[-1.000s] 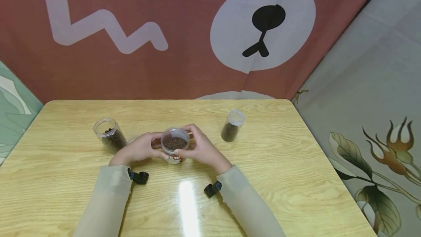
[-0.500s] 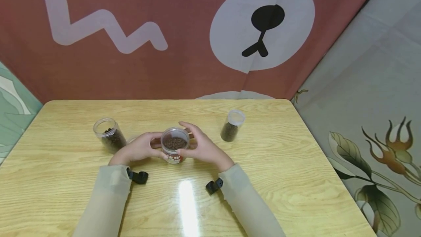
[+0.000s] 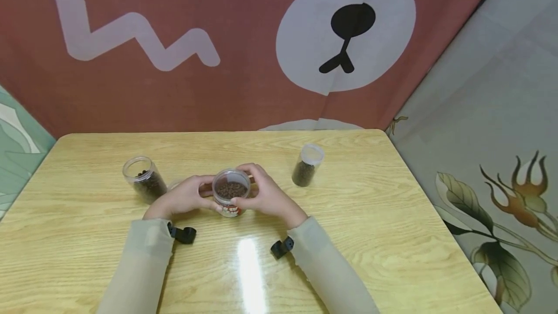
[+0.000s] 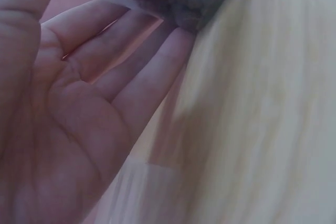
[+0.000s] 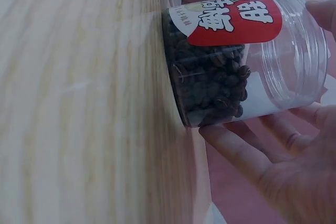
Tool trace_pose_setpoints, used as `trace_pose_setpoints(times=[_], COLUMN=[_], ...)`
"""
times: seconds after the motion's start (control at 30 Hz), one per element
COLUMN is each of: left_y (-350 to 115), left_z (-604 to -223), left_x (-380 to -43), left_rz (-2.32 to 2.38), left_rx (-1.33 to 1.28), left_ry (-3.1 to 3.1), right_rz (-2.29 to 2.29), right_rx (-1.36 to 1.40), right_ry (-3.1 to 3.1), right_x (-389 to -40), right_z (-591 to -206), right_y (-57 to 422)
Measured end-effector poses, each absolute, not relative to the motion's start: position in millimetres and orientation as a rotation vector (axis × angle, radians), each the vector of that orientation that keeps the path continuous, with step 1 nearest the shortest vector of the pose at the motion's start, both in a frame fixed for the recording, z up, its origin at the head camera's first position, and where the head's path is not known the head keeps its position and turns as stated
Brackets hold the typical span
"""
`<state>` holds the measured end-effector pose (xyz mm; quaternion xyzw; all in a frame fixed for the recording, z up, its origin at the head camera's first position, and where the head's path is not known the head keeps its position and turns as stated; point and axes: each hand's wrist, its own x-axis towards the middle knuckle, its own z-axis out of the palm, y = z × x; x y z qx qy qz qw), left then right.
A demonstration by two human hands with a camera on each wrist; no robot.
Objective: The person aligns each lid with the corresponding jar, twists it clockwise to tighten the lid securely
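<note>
A clear plastic jar (image 3: 229,210) stands on the wooden table between my two hands, its mouth uncovered. Dark brown coffee beans (image 5: 210,80) fill its lower part, and a red and white label (image 5: 236,20) wraps the side. My left hand (image 3: 186,196) holds the jar from the left, thumb at the front and fingers behind; the left wrist view shows fingertips (image 4: 181,43) at its base. From the other side my right hand (image 3: 269,195) holds it, thumb close to the front rim and fingers reaching round the back. Most far-side fingertips are hidden in the head view.
Left of my left hand stands an uncovered clear jar (image 3: 149,184) of dark beans. A narrower jar (image 3: 306,168) with a whitish top and dark contents stands to the right. Something pale and clear (image 3: 174,184) shows partly behind my left hand. A red printed cloth (image 3: 244,96) hangs behind the table.
My right thumb and fingers shifted slightly right, the forefinger lifting, and are now back close against the jar. My left hand and the jars stay put; the head view tilts slightly.
</note>
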<state>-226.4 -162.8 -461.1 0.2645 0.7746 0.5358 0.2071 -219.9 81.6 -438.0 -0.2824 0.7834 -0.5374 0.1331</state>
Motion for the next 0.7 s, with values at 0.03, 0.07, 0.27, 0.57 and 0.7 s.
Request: trace_pose_setpoints(times=[0.03,0.07,0.27,0.57,0.7], left_y=[-163.0,-163.1,-161.9,-160.9,-162.3], left_z=[-461.3,-461.2,-461.5,-461.8,-462.6], left_x=[-226.5,-226.5,-227.3,-227.4,-227.4], left_rz=[1.49,1.488,1.482,1.478,1.481], left_rx=[0.735,0.733,0.746,0.736,0.733], left_ry=[2.158,2.158,2.162,2.183,2.184], right_rz=[-1.56,-1.562,-1.545,-1.529,-1.523], right_rx=[-0.825,-0.832,-0.816,-0.769,-0.769], right_ry=[2.279,2.285,2.335,2.357,2.288], right_x=[-220.6,-221.0,-218.7,-218.2,-220.8], right_z=[-439.6,-440.7,-440.6,-440.8,-440.0], right_y=[81.4,81.2,81.1,80.8,83.4])
